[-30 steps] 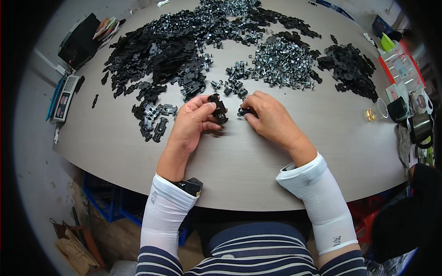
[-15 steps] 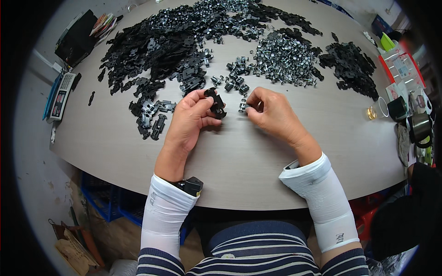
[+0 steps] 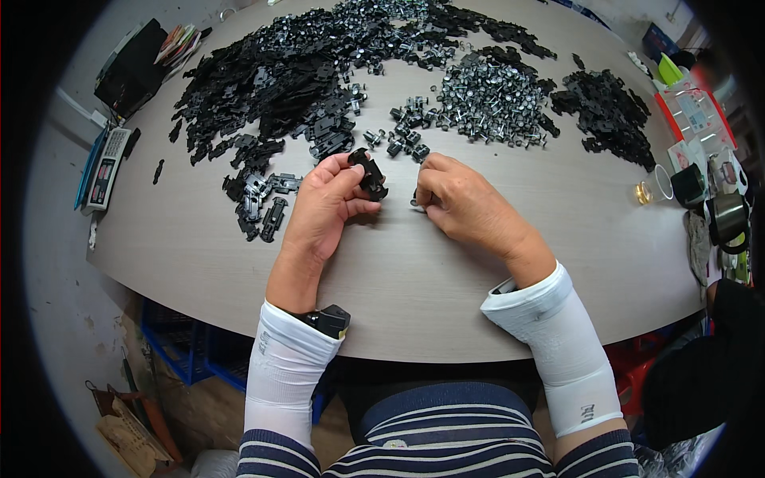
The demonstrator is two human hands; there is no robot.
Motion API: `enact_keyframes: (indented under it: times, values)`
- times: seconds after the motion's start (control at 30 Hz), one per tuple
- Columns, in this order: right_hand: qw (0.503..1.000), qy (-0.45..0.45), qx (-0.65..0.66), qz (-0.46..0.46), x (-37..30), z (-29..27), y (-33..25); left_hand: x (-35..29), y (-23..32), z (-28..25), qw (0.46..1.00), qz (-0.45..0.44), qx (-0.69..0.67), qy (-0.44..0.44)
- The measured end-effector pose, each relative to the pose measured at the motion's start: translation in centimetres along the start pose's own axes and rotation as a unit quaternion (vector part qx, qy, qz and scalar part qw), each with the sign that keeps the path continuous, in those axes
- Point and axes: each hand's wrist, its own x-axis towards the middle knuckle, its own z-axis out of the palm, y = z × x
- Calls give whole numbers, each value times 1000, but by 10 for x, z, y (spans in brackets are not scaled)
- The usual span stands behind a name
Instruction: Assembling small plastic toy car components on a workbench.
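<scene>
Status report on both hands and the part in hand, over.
Left hand pinching a black plastic part above the table. Right hand closed on a small metal piece, mostly hidden. Loose metal fittings just beyond the fingers, nothing between hands.

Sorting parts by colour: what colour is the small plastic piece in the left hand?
Black, seen in the head view: the small plastic piece pinched by the left hand.

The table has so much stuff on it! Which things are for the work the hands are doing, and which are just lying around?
For the work:
- black plastic piece in the left hand
- small part under the right hand
- heap of black pieces
- pile of shiny metal parts

Just lying around:
- calculator
- cups
- clear boxes
</scene>
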Motion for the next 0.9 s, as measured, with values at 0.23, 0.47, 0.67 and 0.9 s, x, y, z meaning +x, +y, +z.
enact_keyframes:
  times: [0.23, 0.47, 0.67, 0.9]
  values:
    - [996, -24, 81, 38, -1, -12, -3, -3, 5, 6, 1000, 2, -4, 5]
    - [996, 5, -14, 86, -3, -9, -1, -3, 2, 9, 1000, 6, 17, 14]
    - [990, 88, 23, 103, 4, -1, -8, -4, -4, 12, 998, 32, 47, -1]
    - [979, 156, 75, 104, 12, 12, -21, -9, -12, 25, 990, 52, 123, -46]
